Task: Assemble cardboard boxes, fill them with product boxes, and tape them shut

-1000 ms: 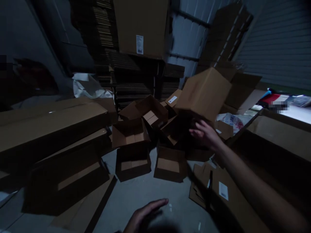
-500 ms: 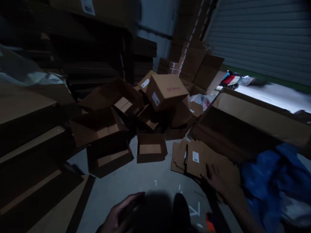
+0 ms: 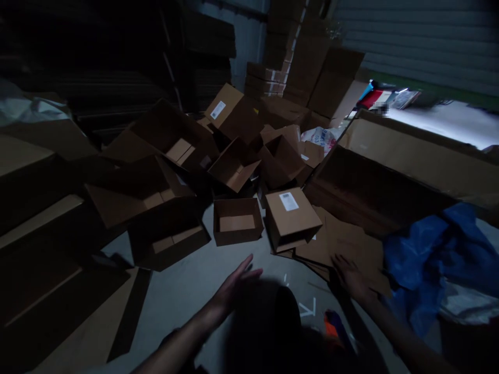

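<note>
While the left hand [image 3: 233, 286] hovers over the floor [image 3: 175, 296], fingers spread and empty, 1 small open box [image 3: 237, 236] and 1 labelled box [image 3: 298, 215] stand formed; flat cardboard [image 3: 351, 236] lies unformed under the right hand [image 3: 353, 278], whose grip I cannot tell.

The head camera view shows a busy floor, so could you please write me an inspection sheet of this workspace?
Surface: grey floor with white markings.
Job's things: flat brown cardboard pieces, overlapping by the right hand; a brown cardboard box with a white label on top stands at their left end.
Clutter: open brown cardboard boxes crowd the far side; a crumpled blue plastic sheet lies at the right.
Hands: left hand open over the floor, holding nothing; right hand's fingers spread at the cardboard's near edge, contact unclear.
Cables: nothing seen.
Surroundings: dim; grey ribbed shutter with bright light beneath.
</note>
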Tool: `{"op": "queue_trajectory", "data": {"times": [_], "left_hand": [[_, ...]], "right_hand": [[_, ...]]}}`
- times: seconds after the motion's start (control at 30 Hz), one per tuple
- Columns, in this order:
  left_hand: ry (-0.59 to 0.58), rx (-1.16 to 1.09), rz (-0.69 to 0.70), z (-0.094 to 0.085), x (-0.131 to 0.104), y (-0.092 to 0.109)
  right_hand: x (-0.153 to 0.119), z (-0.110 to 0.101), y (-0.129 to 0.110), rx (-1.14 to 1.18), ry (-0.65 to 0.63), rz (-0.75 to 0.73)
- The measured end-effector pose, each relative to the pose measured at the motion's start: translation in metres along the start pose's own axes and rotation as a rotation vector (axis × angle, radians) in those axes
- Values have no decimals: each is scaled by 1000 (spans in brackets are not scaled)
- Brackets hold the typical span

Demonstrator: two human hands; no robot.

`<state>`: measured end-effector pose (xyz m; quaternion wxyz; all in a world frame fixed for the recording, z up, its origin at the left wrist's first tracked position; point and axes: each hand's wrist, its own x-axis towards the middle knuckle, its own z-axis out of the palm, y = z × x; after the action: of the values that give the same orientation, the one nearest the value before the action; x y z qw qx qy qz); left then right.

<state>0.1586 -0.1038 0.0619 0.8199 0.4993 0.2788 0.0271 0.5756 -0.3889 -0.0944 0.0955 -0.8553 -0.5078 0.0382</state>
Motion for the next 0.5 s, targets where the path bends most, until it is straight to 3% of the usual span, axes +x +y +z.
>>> {"op": "queue_trajectory", "data": {"times": [0.1,0.17,0.27,0.37,0.5], "left_hand": [[-81,-43,-42,10,44,-6],[-75,-22,-5,12,56,-23],[18,42,19,5,49,-63],[38,73,34,-4,31,-101],[32,41,4,-7,24,-124]], "right_hand": [[21,-8,-56,246,70,42],[52,-11,-92,428,83,151],[108,-9,-126,463,17,233],[154,-2,-138,405,-39,191],[205,6,-158,376,-69,161]]}}
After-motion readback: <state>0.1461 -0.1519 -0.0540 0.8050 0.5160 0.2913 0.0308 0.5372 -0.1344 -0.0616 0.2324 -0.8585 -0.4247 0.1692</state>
